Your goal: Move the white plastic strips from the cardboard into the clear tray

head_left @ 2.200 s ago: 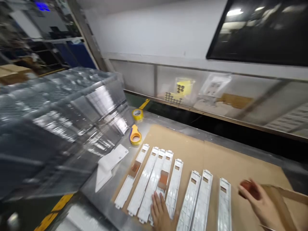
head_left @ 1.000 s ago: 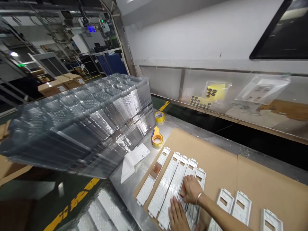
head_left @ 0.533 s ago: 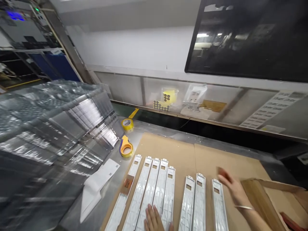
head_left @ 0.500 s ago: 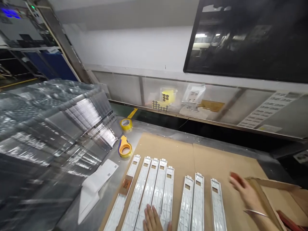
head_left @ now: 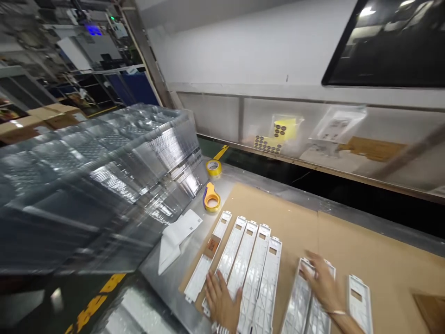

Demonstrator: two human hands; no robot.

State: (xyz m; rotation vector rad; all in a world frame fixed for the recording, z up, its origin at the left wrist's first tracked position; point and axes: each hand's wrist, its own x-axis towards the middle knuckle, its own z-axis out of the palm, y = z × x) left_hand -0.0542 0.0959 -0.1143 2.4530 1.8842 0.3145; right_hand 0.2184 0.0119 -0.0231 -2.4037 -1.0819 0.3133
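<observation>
**White ribbed plastic strips (head_left: 253, 278) under both hands**

Side by side on a cardboard sheet (head_left: 295, 232). Left hand (head_left: 220, 301) open, fingers spread, on the near ends of the strips. Right hand (head_left: 321, 283) curled over the far ends of two strips, grip unclear. Just off the sheet's far-left corner, an orange tape dispenser (head_left: 211, 198) and a tape roll (head_left: 213, 168); left of the sheet, stacked clear plastic trays (head_left: 104, 185).

Factory floor, stacked plastic trays (head_left: 104, 176), steel bench (head_left: 167, 273)
</observation>
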